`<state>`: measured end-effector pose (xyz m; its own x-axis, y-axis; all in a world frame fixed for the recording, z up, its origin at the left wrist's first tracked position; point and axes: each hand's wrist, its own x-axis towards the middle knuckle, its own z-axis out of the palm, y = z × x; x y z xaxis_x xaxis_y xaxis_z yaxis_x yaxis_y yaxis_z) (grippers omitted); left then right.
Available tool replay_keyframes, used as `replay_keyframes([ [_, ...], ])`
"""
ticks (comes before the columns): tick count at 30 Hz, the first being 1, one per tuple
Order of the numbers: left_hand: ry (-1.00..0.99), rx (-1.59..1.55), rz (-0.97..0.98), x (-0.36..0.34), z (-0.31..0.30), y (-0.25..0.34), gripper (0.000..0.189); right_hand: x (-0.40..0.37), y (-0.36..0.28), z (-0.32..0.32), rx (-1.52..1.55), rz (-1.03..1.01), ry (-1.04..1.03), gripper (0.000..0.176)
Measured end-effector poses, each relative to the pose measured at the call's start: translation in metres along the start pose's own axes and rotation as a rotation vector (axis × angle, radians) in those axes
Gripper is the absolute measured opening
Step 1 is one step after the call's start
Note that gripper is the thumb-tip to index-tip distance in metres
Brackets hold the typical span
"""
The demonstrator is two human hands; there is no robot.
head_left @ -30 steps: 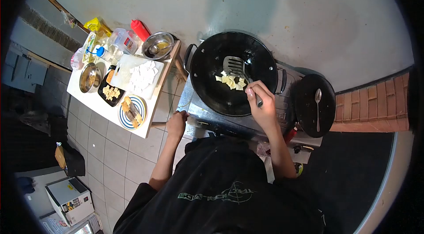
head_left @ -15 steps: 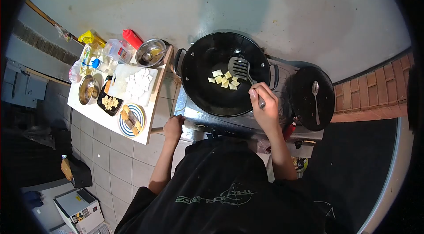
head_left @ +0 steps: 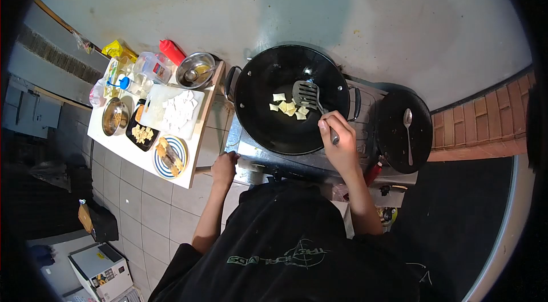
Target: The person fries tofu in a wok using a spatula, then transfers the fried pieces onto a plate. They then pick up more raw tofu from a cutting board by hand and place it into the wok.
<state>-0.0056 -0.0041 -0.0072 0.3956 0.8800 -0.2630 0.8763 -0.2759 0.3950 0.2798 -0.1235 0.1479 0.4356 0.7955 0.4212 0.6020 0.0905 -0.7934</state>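
My right hand (head_left: 341, 141) is closed around the handle of a slotted spatula (head_left: 307, 94). The spatula's dark head is down inside a large black wok (head_left: 268, 131), touching or just above several pale yellow square pieces (head_left: 289, 108). These pieces lie in a loose cluster near the wok's middle, some partly hidden under the slotted head. My left hand (head_left: 224, 168) is curled into a loose fist beside the stove's (head_left: 251, 156) front left corner, with nothing showing in it.
On the left table stand a cutting board (head_left: 154, 109) with white pieces, a striped plate (head_left: 157, 166) of food, a black tray (head_left: 138, 141), metal bowls and a red squeeze bottle (head_left: 171, 51). Right of the wok, a spoon (head_left: 408, 131) lies on a round black surface (head_left: 391, 125).
The spatula head has shifted slightly left among the yellow pieces, and some have moved or turned. My right hand has followed a little to the left; my left hand stays about where it was.
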Motion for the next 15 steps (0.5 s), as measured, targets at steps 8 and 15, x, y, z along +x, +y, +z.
replay_keyframes([
  [8,-0.014,0.005,0.003,0.0013,0.0023,-0.0024,0.029,0.0008,0.0028,0.0016,0.038,0.044,-0.023,0.014],
  [15,-0.006,0.008,0.019,0.0006,0.0025,-0.0043,0.028,-0.0049,0.0041,-0.0024,0.164,0.185,-0.026,0.018],
])
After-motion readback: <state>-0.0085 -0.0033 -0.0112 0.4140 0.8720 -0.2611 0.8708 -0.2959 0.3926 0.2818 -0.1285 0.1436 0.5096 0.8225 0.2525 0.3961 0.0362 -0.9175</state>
